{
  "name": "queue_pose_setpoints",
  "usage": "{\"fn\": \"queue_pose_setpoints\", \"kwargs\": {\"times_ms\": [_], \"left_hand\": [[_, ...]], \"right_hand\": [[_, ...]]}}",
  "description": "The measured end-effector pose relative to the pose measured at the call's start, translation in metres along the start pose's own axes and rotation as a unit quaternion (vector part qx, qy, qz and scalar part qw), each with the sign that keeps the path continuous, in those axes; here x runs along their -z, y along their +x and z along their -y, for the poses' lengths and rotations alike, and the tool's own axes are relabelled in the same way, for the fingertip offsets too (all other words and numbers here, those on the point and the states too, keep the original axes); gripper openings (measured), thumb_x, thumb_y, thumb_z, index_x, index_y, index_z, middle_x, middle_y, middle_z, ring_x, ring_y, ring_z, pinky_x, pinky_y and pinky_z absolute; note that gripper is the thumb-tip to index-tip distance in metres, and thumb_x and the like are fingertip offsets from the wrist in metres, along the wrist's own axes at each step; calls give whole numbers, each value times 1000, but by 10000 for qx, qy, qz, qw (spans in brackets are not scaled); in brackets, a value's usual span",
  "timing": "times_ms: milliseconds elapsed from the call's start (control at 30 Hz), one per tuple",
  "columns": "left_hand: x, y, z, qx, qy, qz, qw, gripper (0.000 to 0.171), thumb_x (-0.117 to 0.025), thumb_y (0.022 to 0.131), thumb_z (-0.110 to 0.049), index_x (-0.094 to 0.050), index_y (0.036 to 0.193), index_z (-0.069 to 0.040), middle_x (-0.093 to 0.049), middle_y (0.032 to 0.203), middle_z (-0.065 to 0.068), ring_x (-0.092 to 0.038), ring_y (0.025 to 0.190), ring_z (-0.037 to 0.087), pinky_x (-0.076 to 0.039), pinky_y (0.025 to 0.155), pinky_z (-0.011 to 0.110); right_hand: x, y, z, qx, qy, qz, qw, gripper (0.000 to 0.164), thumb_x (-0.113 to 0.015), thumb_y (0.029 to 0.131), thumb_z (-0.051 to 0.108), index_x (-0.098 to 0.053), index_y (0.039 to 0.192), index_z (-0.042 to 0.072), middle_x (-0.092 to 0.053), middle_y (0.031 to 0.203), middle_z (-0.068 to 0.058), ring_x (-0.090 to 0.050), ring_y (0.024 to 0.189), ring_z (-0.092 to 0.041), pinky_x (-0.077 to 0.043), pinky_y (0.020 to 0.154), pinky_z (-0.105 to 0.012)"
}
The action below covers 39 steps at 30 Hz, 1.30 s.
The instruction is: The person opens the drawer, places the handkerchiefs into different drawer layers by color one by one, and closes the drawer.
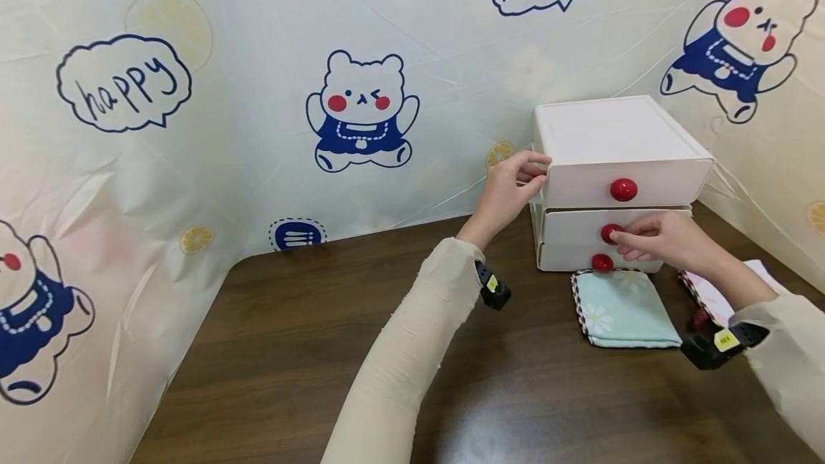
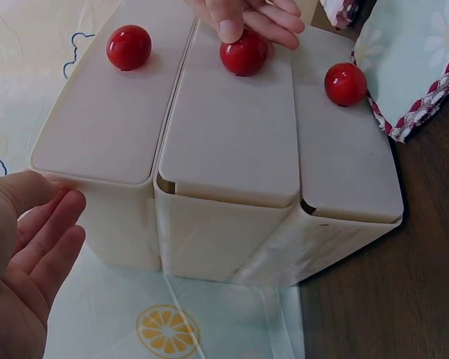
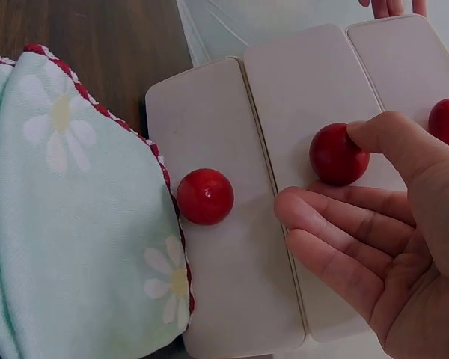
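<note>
A white three-drawer cabinet [image 1: 599, 131] has a round red knob on each drawer. My right hand [image 1: 673, 242] is at the middle drawer [image 2: 228, 127], pinching its red knob [image 3: 339, 155] with the thumb on one side and the fingers on the other. At the upper left front corner, my left hand [image 1: 509, 188] rests lightly against the cabinet, its thumb and fingertips touching the edge and side. The top knob [image 1: 623, 190] and bottom knob [image 1: 602, 263] are untouched. Dark slits show at the edge of the middle drawer's front in the left wrist view.
A folded mint towel [image 1: 628, 313] with daisies and a checked edge lies before the bottom drawer. To its right, a pink-and-white cloth [image 1: 770, 274] is partly hidden by the right forearm. A printed curtain [image 1: 258, 127] hangs behind the brown table [image 1: 290, 349].
</note>
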<state>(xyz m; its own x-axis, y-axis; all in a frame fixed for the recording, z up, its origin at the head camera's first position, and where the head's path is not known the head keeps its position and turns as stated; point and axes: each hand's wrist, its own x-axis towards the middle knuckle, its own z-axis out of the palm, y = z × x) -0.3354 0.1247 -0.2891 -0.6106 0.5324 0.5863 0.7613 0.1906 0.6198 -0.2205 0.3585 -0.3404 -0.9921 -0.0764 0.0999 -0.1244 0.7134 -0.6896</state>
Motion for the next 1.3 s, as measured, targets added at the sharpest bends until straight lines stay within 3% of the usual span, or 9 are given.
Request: {"fn": "queue_pose_setpoints", "kwargs": {"times_ms": [467, 733, 1300], "left_hand": [[1, -1, -1, 74, 30, 22, 10000, 23, -63, 86, -4, -63, 109, -5, -67, 91, 9, -62, 76, 9, -47, 67, 12], [1, 0, -2, 43, 9, 18, 10000, 22, -63, 86, -3, -63, 108, -4, -67, 90, 10, -63, 78, 14, -47, 67, 13], [1, 0, 0, 41, 16, 40, 10000, 23, -63, 86, -4, -63, 109, -5, -67, 90, 10, -62, 77, 12, -47, 66, 13]], "right_hand": [[-2, -12, 6, -86, -64, 26, 9999, 39, -60, 90, 28, -65, 100, -9, -68, 82, -14, -66, 67, -17, -54, 60, -30], [-3, -21, 8, -12, -246, -5, 9997, 35, -61, 89, 27, -67, 98, -7, -68, 80, -11, -65, 65, -13, -52, 60, -25], [-7, -35, 11, 102, -305, -136, 9994, 28, -62, 89, 24, -70, 96, -2, -68, 82, -8, -64, 64, -10, -51, 59, -24]]}}
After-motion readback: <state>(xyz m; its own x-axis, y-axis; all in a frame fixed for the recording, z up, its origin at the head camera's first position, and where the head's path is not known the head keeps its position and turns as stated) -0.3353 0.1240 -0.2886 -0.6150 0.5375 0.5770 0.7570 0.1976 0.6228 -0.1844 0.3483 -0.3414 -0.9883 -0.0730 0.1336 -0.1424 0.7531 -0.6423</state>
